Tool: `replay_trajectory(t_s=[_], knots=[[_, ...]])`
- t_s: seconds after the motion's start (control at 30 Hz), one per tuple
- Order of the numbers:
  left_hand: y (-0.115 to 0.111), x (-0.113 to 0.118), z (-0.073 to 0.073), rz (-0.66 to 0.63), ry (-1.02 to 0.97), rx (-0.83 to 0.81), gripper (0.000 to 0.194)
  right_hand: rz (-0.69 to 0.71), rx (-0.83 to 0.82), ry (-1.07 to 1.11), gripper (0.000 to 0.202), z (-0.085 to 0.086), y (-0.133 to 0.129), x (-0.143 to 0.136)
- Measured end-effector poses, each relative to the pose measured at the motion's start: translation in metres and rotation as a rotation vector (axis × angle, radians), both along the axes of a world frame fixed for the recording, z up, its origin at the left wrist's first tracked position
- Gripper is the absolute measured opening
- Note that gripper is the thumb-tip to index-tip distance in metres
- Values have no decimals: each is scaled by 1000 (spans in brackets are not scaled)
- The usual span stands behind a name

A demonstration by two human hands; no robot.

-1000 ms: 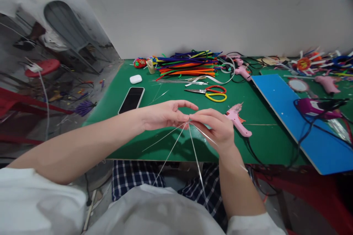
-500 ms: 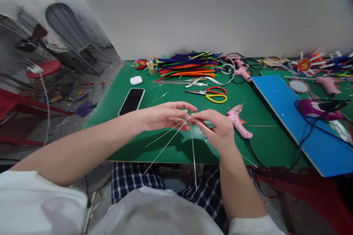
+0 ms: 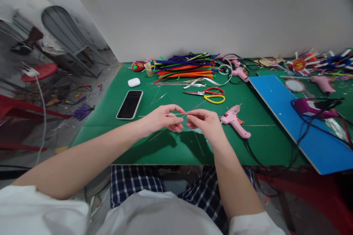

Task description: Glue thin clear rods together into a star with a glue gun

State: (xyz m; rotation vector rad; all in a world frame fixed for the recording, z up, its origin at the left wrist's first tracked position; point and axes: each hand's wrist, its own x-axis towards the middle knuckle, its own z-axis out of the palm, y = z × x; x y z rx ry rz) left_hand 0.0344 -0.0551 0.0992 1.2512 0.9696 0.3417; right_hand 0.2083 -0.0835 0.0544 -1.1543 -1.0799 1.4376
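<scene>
Several thin, straight silvery wires (image 3: 199, 144) cross at one point between my fingertips and fan out in different directions. My right hand (image 3: 205, 123) pinches them near the crossing between thumb and forefinger. From the other side, my left hand (image 3: 167, 120) has its curled forefinger and thumb at the same crossing, with a wire running across its fingers. Exactly how the wires join is too small to make out. Both hands are raised over the green tabletop (image 3: 154, 154). To the right of my right hand lies a pink glue gun (image 3: 234, 121).
Red-and-yellow-handled scissors (image 3: 213, 94) lie beyond my hands, before a pile of coloured pipe cleaners (image 3: 187, 67) and loose wires. A phone (image 3: 129, 104) and a white case (image 3: 134, 82) are at left. A blue board (image 3: 292, 117) and a purple tool (image 3: 311, 109) are at right.
The wires have turned: strands that hung toward my lap now spread more sideways and away. My left fingers have curled in from a stretched pose, and my right hand has shifted slightly left.
</scene>
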Motion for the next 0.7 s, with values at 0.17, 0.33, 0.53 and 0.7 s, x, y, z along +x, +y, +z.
replay_trajectory(t_s=[0.17,0.33,0.53,0.7], knots=[[0,2,-5,34,63,18,34,62,-74,-8,20,2,-2,-2],[-2,3,-9,90,80,-50,33,197,-15,-72,23,3,-3,5],[-7,5,-11,101,28,-169,29,190,0,-71,22,2,-1,4],[-8,6,-9,67,64,-140,31,145,-59,11,20,-2,0,1]])
